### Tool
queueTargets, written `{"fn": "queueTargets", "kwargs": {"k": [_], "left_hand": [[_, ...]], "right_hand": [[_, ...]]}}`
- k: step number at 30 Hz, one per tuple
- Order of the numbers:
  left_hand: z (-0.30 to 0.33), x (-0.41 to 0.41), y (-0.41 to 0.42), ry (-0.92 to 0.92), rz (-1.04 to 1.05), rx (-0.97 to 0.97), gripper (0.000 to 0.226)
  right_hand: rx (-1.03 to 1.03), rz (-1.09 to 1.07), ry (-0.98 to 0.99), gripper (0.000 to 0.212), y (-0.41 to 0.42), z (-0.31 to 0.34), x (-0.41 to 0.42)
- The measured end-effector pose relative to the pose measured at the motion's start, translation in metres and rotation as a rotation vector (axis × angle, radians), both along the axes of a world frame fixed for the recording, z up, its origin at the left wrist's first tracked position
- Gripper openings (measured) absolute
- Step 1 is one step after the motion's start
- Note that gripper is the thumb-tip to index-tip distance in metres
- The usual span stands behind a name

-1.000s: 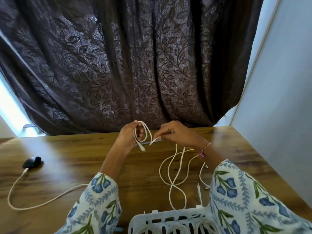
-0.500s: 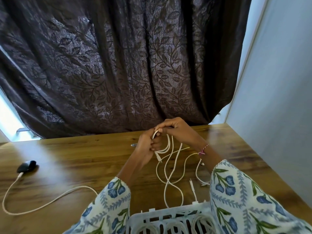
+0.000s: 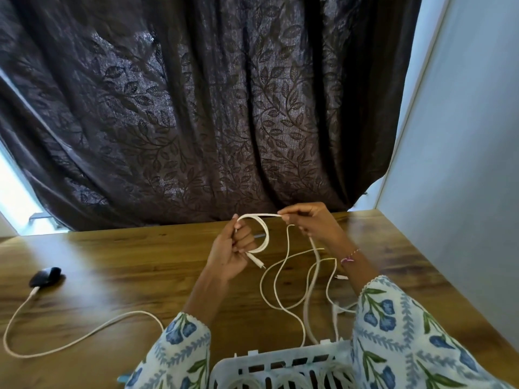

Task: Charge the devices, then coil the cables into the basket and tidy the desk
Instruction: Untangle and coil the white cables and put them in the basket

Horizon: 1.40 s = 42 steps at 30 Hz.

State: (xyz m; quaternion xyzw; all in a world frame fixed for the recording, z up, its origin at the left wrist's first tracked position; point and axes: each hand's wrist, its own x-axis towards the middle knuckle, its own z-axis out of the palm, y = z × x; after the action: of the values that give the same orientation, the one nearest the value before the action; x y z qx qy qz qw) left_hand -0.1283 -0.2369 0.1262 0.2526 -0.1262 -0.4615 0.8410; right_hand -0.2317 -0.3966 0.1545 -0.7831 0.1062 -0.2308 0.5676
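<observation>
hands moved apart, loop grew bigger | left hand [image 3: 233, 254] held white cable [image 3: 259, 234] loop | right hand [image 3: 309, 220] pinched cable | basket [image 3: 280, 366] near

Dark curtain [image 3: 213, 113] w/ leaf pattern hangs across the back, folds reaching down behind the far edge of my surface. Pale blue-grey wall [image 3: 463, 153] on the right, running along the surface's right side. Bright window strip [image 3: 14, 192] shows at far left, beside the curtain's edge. I'm wearing white sleeves [image 3: 398, 327] w/ blue flowers & green leaves, and a thin pink thread bracelet [image 3: 349, 256] on my right wrist.
</observation>
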Motion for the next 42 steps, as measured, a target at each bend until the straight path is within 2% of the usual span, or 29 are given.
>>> {"fn": "queueTargets", "kwargs": {"k": [5,8,12,15,19,24,28,32,35,38,42], "left_hand": [[-0.001,0.025,0.015,0.107,0.151,-0.109,0.03],[-0.001,0.035,0.02,0.122,0.155,-0.174,0.023],[-0.001,0.039,0.02,0.081,0.217,-0.137,0.022],[-0.001,0.041,0.02,-0.029,0.242,-0.012,0.027],[0.003,0.033,0.015,-0.198,0.276,0.184,0.034],[0.007,0.011,0.002,-0.531,0.282,0.474,0.033],[0.005,-0.009,-0.007,-0.675,0.157,0.555,0.035],[0.004,-0.019,-0.016,-0.52,0.03,0.542,0.039],[0.002,-0.016,-0.017,-0.501,-0.034,0.549,0.036],[0.0,-0.012,-0.015,-0.426,0.003,0.531,0.039],[-0.008,-0.011,-0.014,-0.321,0.084,0.483,0.04]], "right_hand": [[-0.069,-0.059,0.035,0.025,-0.018,-0.002,-0.008],[-0.207,-0.012,0.106,0.023,-0.017,-0.004,-0.007],[-0.47,0.03,0.182,0.019,-0.005,0.002,-0.006],[-0.651,0.083,0.206,0.017,0.005,0.008,-0.006],[-0.731,0.154,0.233,0.017,0.019,0.015,-0.002],[-0.68,0.211,0.225,0.015,0.031,0.024,0.002],[-0.622,0.23,0.209,0.015,0.031,0.023,0.008],[-0.474,0.157,0.126,0.007,0.027,0.017,0.008],[-0.51,0.002,0.068,0.005,0.024,0.008,0.007],[-0.698,-0.113,0.082,0.019,0.019,-0.007,0.002],[-0.803,-0.043,0.312,0.049,0.032,-0.022,0.0]]}}
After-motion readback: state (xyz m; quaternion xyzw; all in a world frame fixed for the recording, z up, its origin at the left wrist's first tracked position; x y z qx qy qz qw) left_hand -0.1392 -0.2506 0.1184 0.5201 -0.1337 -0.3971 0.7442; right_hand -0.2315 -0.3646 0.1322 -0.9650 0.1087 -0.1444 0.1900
